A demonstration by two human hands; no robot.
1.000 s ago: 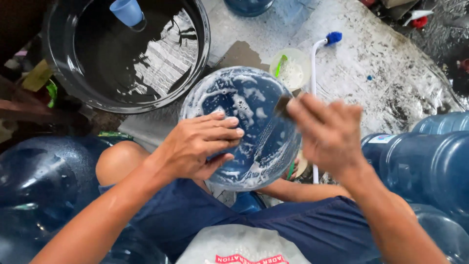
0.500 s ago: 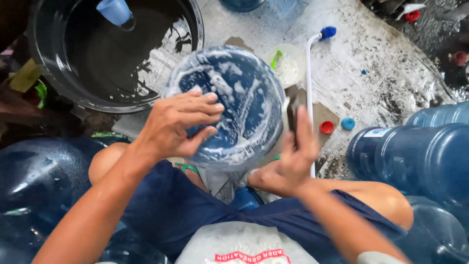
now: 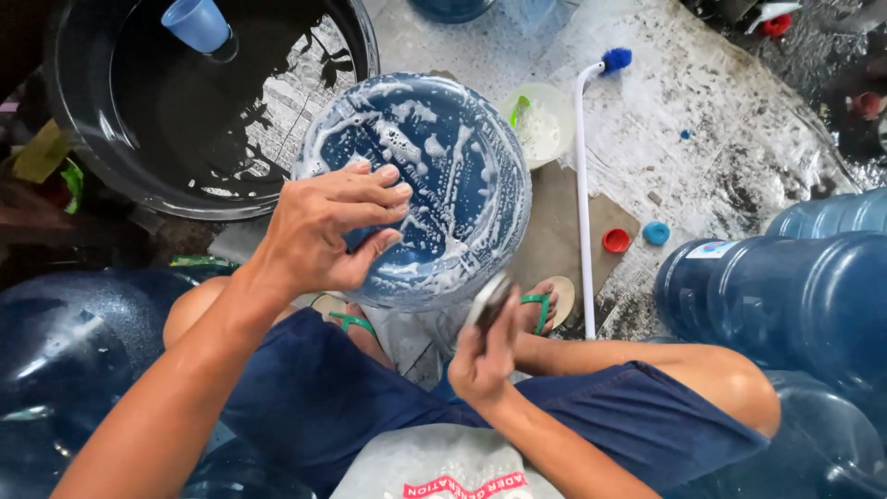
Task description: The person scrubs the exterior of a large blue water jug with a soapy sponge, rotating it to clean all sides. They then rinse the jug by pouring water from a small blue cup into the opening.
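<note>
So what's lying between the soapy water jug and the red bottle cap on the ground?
In the head view, a long white bottle brush lies between the soapy jug and red cap.

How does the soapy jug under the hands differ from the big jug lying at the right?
The soapy jug is coated in white suds; the right jug looks clean. The soapy jug is end-on to the camera, with the left hand on it and the right hand at its near side; the right jug lies sideways, untouched. Both are translucent blue.
</note>
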